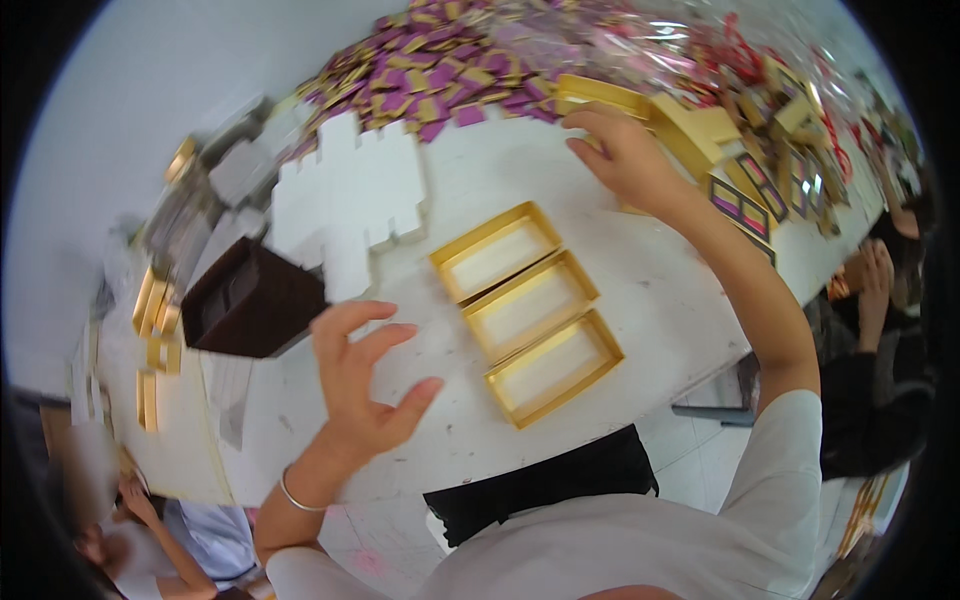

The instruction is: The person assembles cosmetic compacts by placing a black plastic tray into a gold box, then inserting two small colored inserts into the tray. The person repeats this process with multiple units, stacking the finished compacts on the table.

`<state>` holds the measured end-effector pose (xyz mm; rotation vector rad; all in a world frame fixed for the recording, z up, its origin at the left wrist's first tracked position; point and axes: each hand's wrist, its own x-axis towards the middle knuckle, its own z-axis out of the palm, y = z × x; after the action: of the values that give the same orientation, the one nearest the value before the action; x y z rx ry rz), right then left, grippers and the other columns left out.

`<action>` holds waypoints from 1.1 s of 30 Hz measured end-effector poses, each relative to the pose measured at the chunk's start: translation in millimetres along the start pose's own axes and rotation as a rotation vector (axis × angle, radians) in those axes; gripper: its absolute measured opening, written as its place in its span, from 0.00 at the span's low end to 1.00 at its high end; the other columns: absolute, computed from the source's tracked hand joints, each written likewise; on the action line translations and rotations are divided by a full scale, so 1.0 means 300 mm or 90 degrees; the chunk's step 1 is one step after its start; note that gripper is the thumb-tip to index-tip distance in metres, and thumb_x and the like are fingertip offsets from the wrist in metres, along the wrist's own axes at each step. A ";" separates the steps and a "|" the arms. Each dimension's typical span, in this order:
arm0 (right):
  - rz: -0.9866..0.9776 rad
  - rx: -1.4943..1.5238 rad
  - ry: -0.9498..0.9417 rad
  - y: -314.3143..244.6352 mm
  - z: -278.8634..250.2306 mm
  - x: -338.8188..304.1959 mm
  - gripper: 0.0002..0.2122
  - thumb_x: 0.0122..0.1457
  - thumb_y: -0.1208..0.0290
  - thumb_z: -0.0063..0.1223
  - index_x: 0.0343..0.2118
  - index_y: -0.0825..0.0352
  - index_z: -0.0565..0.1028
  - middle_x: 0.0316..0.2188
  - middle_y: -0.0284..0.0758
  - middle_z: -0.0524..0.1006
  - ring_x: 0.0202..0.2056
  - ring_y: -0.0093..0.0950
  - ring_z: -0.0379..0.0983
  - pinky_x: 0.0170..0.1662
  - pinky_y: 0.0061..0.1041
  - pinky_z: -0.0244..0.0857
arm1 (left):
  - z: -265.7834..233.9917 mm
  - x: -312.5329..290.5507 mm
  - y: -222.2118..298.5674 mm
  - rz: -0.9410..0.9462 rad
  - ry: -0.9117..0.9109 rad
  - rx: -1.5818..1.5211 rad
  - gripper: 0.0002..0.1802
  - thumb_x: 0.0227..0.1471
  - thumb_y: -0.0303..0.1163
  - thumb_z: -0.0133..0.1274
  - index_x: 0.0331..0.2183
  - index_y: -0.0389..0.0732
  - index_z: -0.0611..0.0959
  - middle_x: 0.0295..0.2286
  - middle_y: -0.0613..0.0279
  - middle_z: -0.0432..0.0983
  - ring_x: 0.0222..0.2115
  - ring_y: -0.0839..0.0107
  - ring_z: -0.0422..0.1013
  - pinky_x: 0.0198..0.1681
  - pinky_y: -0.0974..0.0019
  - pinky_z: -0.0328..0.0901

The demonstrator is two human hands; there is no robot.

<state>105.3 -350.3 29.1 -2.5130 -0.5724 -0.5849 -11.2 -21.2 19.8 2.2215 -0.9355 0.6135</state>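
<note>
My left hand (360,385) hovers over the white table, fingers and thumb spread, holding nothing. To its right, three shallow gold box trays stand side by side in a slanting row: a far tray (545,222), a middle tray (582,275) and a near tray (572,392), all open at the top. My right hand (635,160) reaches to the far side, thumb and forefinger apart. Its fingertips are at the near side of another gold tray (605,92); whether they touch it I cannot make out. The other right fingers are partly hidden.
A dark brown box (265,305) and stacked white notched card (350,200) lie left. Purple and gold pieces (430,75) heap at the back. Gold boxes (690,140), windowed boxes (740,205) and clear film (640,45) crowd the far right. Other people sit at both sides.
</note>
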 end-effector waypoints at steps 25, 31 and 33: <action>-0.235 0.222 0.254 -0.226 -0.056 0.020 0.11 0.53 0.73 0.55 0.40 0.67 0.74 0.35 0.40 0.74 0.37 0.38 0.71 0.40 0.30 0.65 | -0.595 0.003 -0.266 -0.322 0.155 0.112 0.10 0.47 0.26 0.58 0.34 0.35 0.78 0.34 0.65 0.74 0.35 0.76 0.67 0.43 0.73 0.61; -0.417 0.160 0.159 -0.324 -0.118 -0.011 0.21 0.44 0.74 0.58 0.45 0.64 0.72 0.48 0.44 0.69 0.49 0.43 0.64 0.50 0.33 0.61 | -0.273 0.053 -0.086 -0.371 0.057 -0.396 0.24 0.57 0.33 0.45 0.52 0.30 0.66 0.45 0.56 0.70 0.45 0.70 0.68 0.51 0.66 0.60; -0.419 0.245 0.048 -0.311 -0.098 -0.014 0.22 0.42 0.74 0.58 0.45 0.64 0.72 0.48 0.44 0.69 0.49 0.43 0.64 0.50 0.33 0.61 | -0.125 0.215 0.004 -0.462 -0.164 -0.718 0.23 0.55 0.34 0.45 0.49 0.28 0.69 0.44 0.54 0.71 0.44 0.69 0.69 0.51 0.66 0.61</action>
<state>47.3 -293.7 84.2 -1.9076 -1.3574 -0.7106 22.8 -24.5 86.0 1.4029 -0.3364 -0.4684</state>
